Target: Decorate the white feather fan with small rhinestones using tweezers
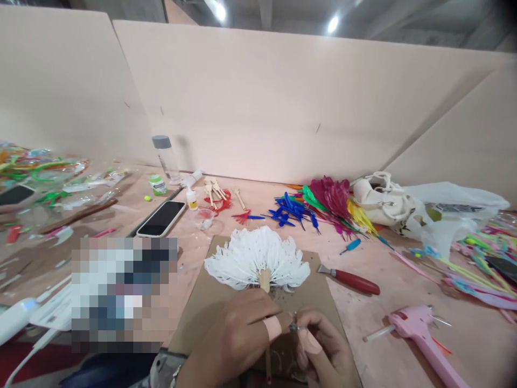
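My left hand (238, 331) and my right hand (325, 345) meet low in the view over a brown cardboard sheet (194, 323). Both are closed, fingertips pinched together around a tiny shiny piece too small to name. Tape strips wrap a digit on each hand. Below my left hand a thin brown stick (269, 369) shows; whether it is held cannot be told. Just beyond my hands a white feather fan (258, 253) with a pale wooden handle (264, 279) lies spread on the cardboard, close to my left knuckles.
At right lie a red-handled knife (355, 281) and a pink glue gun (420, 334). Coloured feathers (329, 196), a white bag (375, 199) and plastic wrapping (456, 205) stand behind. A phone (161, 218), small glue bottle (191, 199) and clear bottle (166, 159) are left.
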`<state>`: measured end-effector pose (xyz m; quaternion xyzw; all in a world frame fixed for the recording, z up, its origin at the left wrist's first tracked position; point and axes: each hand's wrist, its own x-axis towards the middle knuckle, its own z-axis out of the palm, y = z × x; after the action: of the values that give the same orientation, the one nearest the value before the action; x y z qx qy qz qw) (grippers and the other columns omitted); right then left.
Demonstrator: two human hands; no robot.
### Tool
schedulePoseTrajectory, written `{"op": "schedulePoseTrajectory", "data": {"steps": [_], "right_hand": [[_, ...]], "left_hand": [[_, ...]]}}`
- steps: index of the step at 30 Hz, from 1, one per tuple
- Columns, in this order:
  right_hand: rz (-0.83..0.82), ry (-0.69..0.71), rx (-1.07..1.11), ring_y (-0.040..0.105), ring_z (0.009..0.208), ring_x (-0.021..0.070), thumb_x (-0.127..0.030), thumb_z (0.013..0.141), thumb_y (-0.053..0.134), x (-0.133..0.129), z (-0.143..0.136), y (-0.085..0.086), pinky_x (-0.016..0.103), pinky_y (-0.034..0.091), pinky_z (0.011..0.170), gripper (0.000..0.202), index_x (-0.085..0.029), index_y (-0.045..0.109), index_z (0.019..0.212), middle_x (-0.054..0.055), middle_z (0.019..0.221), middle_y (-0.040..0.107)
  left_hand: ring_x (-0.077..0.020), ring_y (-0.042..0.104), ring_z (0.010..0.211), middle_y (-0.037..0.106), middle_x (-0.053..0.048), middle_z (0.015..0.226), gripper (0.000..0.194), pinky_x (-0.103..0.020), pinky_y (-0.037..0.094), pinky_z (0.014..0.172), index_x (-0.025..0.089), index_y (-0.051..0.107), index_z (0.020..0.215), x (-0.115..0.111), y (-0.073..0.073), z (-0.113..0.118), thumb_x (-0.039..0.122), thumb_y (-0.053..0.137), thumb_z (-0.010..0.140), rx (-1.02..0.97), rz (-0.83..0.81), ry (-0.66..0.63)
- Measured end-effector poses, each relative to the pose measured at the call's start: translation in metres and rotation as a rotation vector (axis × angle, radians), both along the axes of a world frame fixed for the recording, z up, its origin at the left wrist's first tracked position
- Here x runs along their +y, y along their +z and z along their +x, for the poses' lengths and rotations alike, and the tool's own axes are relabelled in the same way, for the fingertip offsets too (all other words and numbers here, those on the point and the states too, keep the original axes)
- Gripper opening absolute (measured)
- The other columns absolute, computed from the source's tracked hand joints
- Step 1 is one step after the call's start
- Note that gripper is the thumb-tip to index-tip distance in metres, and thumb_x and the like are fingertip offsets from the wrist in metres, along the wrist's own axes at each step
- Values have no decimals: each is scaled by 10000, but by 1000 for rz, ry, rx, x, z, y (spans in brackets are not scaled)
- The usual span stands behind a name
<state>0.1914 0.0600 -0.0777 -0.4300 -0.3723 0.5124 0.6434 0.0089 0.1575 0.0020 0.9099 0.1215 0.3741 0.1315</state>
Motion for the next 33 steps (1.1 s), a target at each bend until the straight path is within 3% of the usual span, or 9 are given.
{"op": "schedulePoseTrajectory", "data": {"steps": [7, 20, 27, 33], "right_hand": [[-20, 8, 6, 344, 510, 70, -523, 998, 732, -2, 2, 1, 171, 296, 496, 313, -218, 692, 941, -76, 613, 430], [-51, 121, 53, 182, 459, 37, -568, 979, 746, 2, 4, 10, 152, 196, 439, 377, -207, 686, 887, -117, 550, 313], [-69, 142, 77, 212, 466, 24, -550, 974, 766, -2, 9, 6, 149, 205, 442, 352, -202, 736, 932, -73, 599, 451], [-2, 135, 71, 230, 454, 21, -513, 1020, 713, 0, 9, 1, 142, 198, 442, 276, -248, 790, 1037, -51, 606, 503]], "left_hand": [[-162, 600, 763, 662, -5, 809, 268, -295, 488, 713, 184, 703, 1122, 0, 3, 0, 214, 441, 1170, 15, 16, 3], [-172, 630, 780, 679, -10, 807, 303, -301, 560, 730, 200, 693, 1187, 0, 2, 0, 243, 394, 1183, 10, 59, -4], [-175, 657, 825, 702, -19, 844, 363, -304, 545, 761, 214, 697, 1214, -1, 4, -2, 220, 336, 1183, 33, -30, -29], [-152, 647, 736, 713, -16, 824, 379, -314, 539, 754, 194, 714, 1084, 0, -4, -1, 237, 350, 1181, -16, -76, -20]]}}
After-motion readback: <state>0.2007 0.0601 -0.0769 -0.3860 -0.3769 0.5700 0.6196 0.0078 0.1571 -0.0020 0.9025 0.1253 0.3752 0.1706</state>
